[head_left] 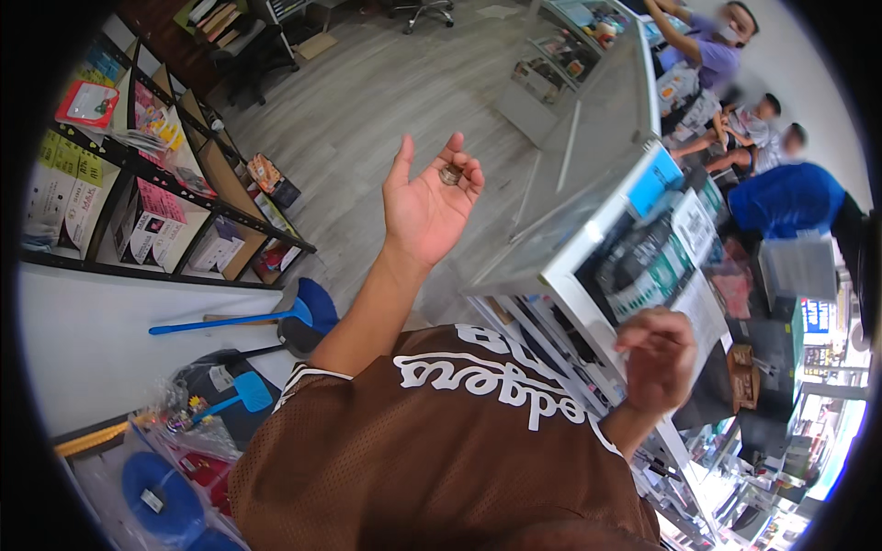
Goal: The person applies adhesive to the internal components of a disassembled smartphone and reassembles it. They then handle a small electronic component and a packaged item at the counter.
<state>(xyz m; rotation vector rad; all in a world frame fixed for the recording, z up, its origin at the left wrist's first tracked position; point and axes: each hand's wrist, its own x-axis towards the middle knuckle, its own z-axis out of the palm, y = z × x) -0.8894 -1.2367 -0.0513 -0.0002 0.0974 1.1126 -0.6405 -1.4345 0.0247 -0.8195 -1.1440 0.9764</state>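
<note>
My left hand (427, 209) is held out palm up over the floor. Coins (450, 174) rest at the base of its curled fingers, while the thumb and index finger stretch away from them; how many coins there are I cannot tell. To the right, my right hand (658, 356) is raised beside the counter with its fingers bent. Motion blurs those fingers, so whether they hold anything is unclear. Close behind that hand lies a dark plastic-wrapped pack with green and white print (643, 275) on the counter.
A glass display counter (588, 216) runs along the right, with seated people and a blue-covered shape (788, 202) beyond. Shelves of boxes (152, 225) line the left. Below them are a blue-handled dustpan (230, 321) and a blue fly swatter (250, 392). An office chair (427, 14) stands at the back.
</note>
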